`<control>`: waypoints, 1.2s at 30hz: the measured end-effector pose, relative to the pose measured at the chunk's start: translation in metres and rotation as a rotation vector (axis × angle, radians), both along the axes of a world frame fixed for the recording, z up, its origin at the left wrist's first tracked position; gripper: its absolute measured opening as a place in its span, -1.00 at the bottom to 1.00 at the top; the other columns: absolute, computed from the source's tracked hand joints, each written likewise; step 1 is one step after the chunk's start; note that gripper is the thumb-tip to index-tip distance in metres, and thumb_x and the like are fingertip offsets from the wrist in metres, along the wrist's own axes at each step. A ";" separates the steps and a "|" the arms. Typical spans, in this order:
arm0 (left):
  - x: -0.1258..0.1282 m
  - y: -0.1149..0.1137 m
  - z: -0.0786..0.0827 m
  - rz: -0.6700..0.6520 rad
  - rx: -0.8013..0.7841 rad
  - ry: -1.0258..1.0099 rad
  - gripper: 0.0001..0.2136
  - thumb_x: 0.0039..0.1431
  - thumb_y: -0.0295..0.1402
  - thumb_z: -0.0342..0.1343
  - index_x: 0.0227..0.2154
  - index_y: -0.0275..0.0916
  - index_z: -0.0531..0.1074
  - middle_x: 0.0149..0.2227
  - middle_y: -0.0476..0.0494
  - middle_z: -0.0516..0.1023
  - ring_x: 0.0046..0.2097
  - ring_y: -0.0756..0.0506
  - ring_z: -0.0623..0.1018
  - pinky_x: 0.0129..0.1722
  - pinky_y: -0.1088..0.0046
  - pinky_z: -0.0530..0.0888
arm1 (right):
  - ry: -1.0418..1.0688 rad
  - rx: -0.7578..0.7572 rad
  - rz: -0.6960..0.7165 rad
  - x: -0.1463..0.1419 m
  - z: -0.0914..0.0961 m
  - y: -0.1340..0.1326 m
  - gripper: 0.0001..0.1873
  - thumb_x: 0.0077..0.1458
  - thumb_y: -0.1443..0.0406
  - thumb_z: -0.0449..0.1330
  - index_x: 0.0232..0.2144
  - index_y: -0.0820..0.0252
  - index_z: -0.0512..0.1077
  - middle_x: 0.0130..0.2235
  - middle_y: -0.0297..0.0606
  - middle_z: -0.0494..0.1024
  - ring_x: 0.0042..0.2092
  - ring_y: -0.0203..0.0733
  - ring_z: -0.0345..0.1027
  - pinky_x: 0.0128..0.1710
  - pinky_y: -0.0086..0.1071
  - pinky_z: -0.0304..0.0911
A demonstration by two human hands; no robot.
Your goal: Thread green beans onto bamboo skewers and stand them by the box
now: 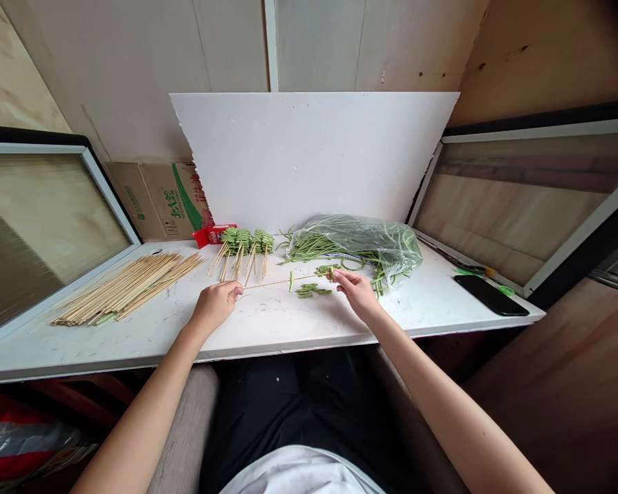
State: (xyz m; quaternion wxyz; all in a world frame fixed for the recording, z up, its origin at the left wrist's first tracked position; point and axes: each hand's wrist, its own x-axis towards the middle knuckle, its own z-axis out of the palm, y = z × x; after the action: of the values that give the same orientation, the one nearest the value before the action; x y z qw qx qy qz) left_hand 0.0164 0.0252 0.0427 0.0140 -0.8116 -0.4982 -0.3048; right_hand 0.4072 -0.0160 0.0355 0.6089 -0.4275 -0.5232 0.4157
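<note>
My left hand (217, 304) is closed on one end of a thin bamboo skewer (268, 283), which runs level to the right above the white tabletop. One short green bean piece (291, 281) is threaded crosswise on the skewer. At the skewer's other end, my right hand (357, 293) pinches another cut piece of green bean (332, 274) between thumb and fingers. Just below lie several loose cut bean pieces (312, 291), with a small heap of more behind them. Finished-looking bean skewers (243, 243) are stacked at the back, sticks toward me.
Many bare skewers (128, 288) lie on the left. Long green beans fill a clear plastic bag (360, 237) at the back right. A black phone (489, 295) rests near the right edge. A white board (314, 158) and a cardboard box (159, 199) stand behind.
</note>
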 end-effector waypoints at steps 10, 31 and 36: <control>0.002 0.000 -0.001 0.008 -0.002 0.013 -0.73 0.16 -0.48 -0.01 -0.32 -0.12 0.60 -0.27 -0.07 0.72 -0.22 -0.16 0.67 -0.20 0.38 0.48 | -0.045 -0.012 -0.004 -0.001 -0.004 0.000 -0.65 0.10 -0.05 0.38 -0.23 0.03 0.70 -0.13 -0.18 0.67 -0.05 -0.02 0.44 -0.16 -0.26 0.22; -0.009 0.006 -0.004 0.031 0.008 0.018 -0.76 0.17 -0.42 -0.01 -0.33 -0.11 0.59 -0.35 -0.05 0.69 -0.30 -0.13 0.65 -0.28 0.45 0.45 | 0.158 -0.092 -0.026 -0.024 0.008 -0.012 -0.57 -0.08 -0.08 0.46 -0.33 0.11 0.63 -0.21 -0.17 0.63 -0.14 -0.08 0.45 -0.28 -0.32 0.25; -0.010 0.006 -0.003 0.023 -0.030 0.011 -0.75 0.14 -0.41 -0.02 -0.34 -0.12 0.58 -0.31 -0.06 0.71 -0.27 -0.14 0.67 -0.25 0.44 0.47 | 0.146 -0.097 -0.018 -0.023 0.004 -0.012 -0.58 -0.04 -0.06 0.45 -0.31 0.13 0.63 -0.21 -0.16 0.63 -0.14 -0.09 0.45 -0.25 -0.30 0.24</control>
State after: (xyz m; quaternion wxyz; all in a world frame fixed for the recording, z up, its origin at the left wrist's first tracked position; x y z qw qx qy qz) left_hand 0.0063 0.0310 0.0398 0.0081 -0.8076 -0.5122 -0.2924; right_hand 0.3839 -0.0281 0.0396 0.6278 -0.4297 -0.4527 0.4651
